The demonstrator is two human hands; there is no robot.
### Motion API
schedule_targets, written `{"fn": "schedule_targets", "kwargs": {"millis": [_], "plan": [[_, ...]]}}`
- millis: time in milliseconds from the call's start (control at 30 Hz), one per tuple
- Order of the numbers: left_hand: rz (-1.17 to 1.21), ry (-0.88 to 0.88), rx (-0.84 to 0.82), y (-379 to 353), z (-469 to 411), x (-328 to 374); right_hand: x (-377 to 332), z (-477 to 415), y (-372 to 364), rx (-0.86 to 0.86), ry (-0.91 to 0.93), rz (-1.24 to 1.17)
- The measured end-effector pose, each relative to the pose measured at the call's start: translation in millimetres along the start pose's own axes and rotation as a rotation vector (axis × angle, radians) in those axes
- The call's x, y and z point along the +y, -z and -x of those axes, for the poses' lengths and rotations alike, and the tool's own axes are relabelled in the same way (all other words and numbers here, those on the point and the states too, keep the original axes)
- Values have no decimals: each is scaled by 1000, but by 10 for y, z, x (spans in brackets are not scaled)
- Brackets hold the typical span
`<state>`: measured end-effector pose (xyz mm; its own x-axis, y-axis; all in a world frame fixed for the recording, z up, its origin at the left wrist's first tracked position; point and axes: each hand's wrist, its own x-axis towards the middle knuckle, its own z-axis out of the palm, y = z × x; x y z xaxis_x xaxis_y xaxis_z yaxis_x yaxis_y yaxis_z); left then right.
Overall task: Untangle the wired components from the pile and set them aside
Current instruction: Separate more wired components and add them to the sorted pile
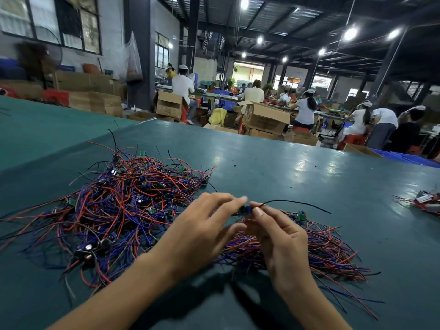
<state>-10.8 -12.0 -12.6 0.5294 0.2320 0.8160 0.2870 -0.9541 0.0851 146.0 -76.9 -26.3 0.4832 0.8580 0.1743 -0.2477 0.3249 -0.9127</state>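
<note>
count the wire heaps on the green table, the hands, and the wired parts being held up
wire heaps: 3 (tangled pile, neater bundle, small heap at the right edge)
hands: 2 (left hand, right hand)
wired part pinched between both hands: 1
total: 6

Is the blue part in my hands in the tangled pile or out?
Out, apparently: left hand and right hand pinch the blue part clear of the tangled pile, its black wire arcing free. Other leads are hidden.
</note>
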Motion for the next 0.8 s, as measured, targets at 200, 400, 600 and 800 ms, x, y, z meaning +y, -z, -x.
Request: {"fn": "schedule_targets", "kwargs": {"millis": [200,400,600,800], "plan": [[3,-18,-24,48,46,-128,-173,102,30,-43,61,-114],[-92,19,77,119,7,-204,-276,106,33,-198,-84,-103],[-82,-27,48,151,1,-244,-277,128,46,-303,-252,-144],[-181,-142,85,113,-2,-171,-307,130,19,-351,-332,-223]]}}
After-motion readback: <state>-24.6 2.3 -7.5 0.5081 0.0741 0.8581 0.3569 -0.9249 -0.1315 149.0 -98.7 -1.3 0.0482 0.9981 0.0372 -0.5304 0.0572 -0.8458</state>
